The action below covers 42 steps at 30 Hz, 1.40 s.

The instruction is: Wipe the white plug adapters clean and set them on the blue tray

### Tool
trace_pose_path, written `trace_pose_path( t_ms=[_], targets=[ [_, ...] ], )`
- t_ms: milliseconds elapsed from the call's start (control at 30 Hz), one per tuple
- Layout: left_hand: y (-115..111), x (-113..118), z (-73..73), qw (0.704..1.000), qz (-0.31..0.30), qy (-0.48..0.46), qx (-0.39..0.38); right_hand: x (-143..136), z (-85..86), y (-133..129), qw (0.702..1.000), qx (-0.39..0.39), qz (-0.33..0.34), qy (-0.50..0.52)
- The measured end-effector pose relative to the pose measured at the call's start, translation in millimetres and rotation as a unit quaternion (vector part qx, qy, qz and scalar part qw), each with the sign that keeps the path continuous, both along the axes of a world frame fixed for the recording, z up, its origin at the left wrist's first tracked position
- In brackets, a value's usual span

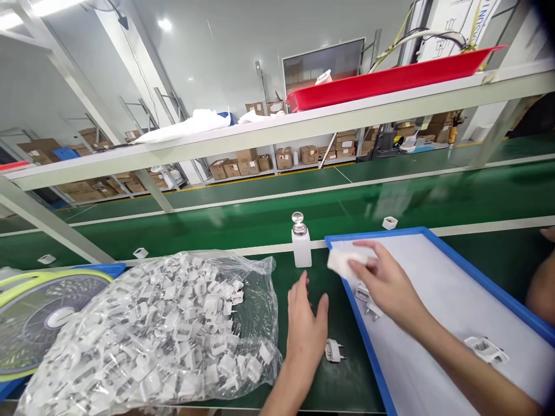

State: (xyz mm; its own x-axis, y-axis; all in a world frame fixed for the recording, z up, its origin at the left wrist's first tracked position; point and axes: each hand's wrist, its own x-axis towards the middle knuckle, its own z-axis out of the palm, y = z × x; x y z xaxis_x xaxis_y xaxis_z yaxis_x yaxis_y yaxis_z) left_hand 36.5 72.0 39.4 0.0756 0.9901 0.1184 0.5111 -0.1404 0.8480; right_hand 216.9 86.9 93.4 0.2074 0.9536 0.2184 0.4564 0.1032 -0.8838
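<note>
My left hand (303, 326) is over the green bench with its thumb apart from the fingers; nothing shows in it. Just beyond its fingertips stands a white pump bottle (302, 251) with a metal top. One white plug adapter (333, 351) lies on the bench to the right of that hand. My right hand (385, 283) pinches a white cloth (340, 263), slightly blurred, above the left edge of a blue-rimmed tray (362, 329). Under that hand, white plug adapters (373, 309) lie in the tray, partly hidden.
A clear plastic bag (260, 283) full of white plug housings fills the left. A green-rimmed fan (56, 318) lies beyond it. More white pieces (485, 349) sit in the tray. Overhead runs a shelf (243, 136) with a red tray (390, 81). Another person's arm (541, 283) shows at right.
</note>
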Motion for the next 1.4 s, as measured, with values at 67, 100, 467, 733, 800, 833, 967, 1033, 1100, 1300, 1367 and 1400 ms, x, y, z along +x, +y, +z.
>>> trace_pose_path(
  t_ms=[67,100,467,733,800,833,967,1033,1100,1300,1367,1400],
  targets=[
    [11,10,10.8,0.999,-0.002,0.002,0.038,-5,19.6,36,0.993,0.070,0.008,-0.093],
    [13,13,13.7,0.999,-0.006,0.004,0.045,-8,28.2,53,0.984,0.103,0.029,-0.141],
    [-25,-29,-25.9,0.995,-0.079,0.022,-0.062,-33,31.6,109,0.899,0.158,0.174,-0.370],
    [-28,-20,-28.7,0.975,-0.189,0.058,-0.105,-36,26.2,66,0.989,0.095,-0.001,-0.114],
    [-28,-14,-33.3,0.967,-0.240,0.052,-0.060,-35,18.6,39,0.997,0.058,-0.053,-0.017],
    [-28,-12,-35.6,0.962,-0.268,0.049,-0.039,-35,14.2,24,0.996,0.037,-0.073,0.029],
    [-23,-15,-37.0,0.948,-0.316,0.047,-0.014,-32,-0.1,-34,0.977,-0.008,-0.140,0.163],
    [-21,-25,-31.6,0.952,-0.296,0.066,-0.040,-31,-4.7,-60,0.964,-0.013,-0.165,0.206],
    [-20,-40,-25.1,0.954,-0.273,0.109,-0.066,-33,-10.8,-83,0.949,-0.030,-0.185,0.254],
    [-28,-78,-26.3,0.958,-0.210,0.183,-0.059,-80,-60.0,-137,0.957,-0.102,-0.219,0.159],
    [-30,-81,-32.7,0.965,-0.190,0.170,-0.067,-103,-82.2,-146,0.959,-0.051,-0.279,0.002],
    [-31,-81,-35.9,0.965,-0.185,0.167,-0.077,-113,-92.6,-149,0.959,0.001,-0.277,-0.055]
  ],
)
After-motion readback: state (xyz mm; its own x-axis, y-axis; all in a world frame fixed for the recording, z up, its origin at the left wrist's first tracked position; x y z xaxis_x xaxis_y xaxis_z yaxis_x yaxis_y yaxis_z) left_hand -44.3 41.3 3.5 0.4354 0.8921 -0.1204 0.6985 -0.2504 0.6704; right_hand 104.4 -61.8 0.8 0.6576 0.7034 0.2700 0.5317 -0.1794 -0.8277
